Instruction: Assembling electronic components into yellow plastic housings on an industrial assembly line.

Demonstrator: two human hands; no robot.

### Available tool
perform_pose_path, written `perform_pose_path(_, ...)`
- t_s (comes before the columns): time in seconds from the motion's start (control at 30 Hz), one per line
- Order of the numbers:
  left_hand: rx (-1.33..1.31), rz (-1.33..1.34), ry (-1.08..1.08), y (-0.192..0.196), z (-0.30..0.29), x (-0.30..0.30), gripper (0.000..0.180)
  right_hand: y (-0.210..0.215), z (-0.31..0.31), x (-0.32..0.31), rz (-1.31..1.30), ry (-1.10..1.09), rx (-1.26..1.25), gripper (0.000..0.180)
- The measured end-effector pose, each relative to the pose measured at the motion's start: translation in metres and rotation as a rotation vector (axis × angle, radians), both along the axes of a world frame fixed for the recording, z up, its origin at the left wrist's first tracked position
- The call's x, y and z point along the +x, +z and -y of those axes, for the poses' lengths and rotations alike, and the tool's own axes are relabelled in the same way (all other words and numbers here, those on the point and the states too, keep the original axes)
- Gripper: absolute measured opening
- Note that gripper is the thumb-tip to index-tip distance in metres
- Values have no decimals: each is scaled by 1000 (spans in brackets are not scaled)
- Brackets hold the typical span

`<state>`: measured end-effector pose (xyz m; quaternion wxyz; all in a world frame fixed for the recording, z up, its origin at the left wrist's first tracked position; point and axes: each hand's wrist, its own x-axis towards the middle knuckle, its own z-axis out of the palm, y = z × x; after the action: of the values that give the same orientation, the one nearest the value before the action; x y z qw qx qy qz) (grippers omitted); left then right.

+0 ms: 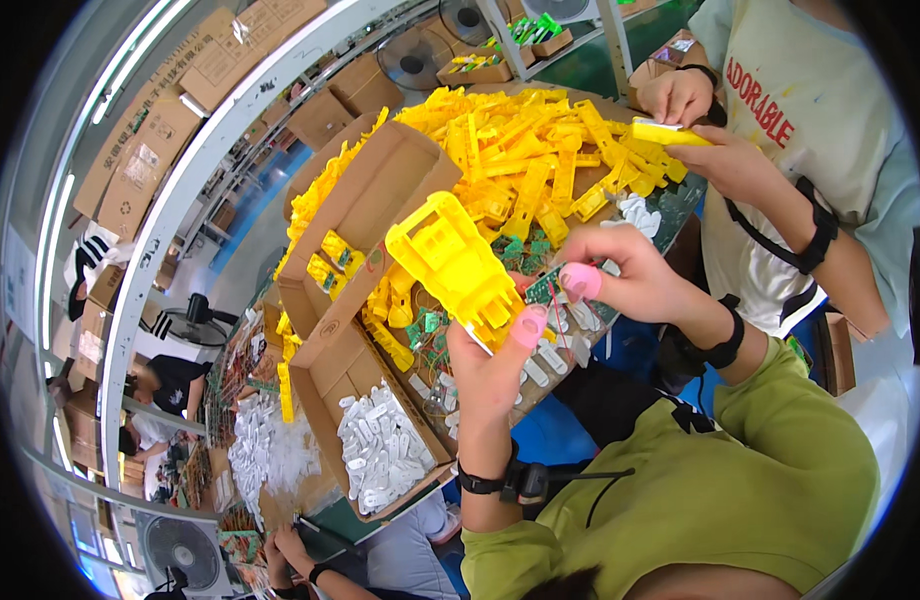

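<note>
My left hand point(488, 372) grips the lower end of a yellow plastic housing point(448, 258), its hollow inner side turned up. A pink finger cot covers the left thumb. My right hand point(625, 272), also with a pink cot, pinches a small green circuit board point(542, 290) that has thin red wires. The board is close beside the lower end of the housing; whether the two touch, I cannot tell. Beneath my hands, more green circuit boards point(430, 328) and white plastic pieces point(552, 358) lie on the table.
A large heap of yellow housings point(525, 150) covers the far table. To the left, a cardboard box point(325, 345) has one compartment of white parts point(382, 445). At the right, a co-worker's hands point(715, 150) hold another yellow housing. Another person's hands point(290, 555) are at the lower left.
</note>
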<state>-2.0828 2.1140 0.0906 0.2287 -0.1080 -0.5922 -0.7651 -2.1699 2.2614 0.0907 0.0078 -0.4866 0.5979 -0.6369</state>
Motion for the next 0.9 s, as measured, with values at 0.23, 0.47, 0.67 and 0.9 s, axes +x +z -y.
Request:
perform_pose_path(0.23, 41, 81, -60, -15, -8, 1, 33, 5, -29, 8, -24, 130, 13, 31)
perform_pose_path(0.47, 161, 72, -46, -23, -31, -12, 40, 10, -47, 14, -186, 72, 155, 25)
perform_pose_path(0.67, 117, 80, -12, -19, -40, -13, 40, 5, -54, 18, -286, -79, 153, 21)
perform_pose_path(0.9, 148, 124, -85, -12, -35, 0, 36, -1, -49, 23, -355, -110, 133, 22)
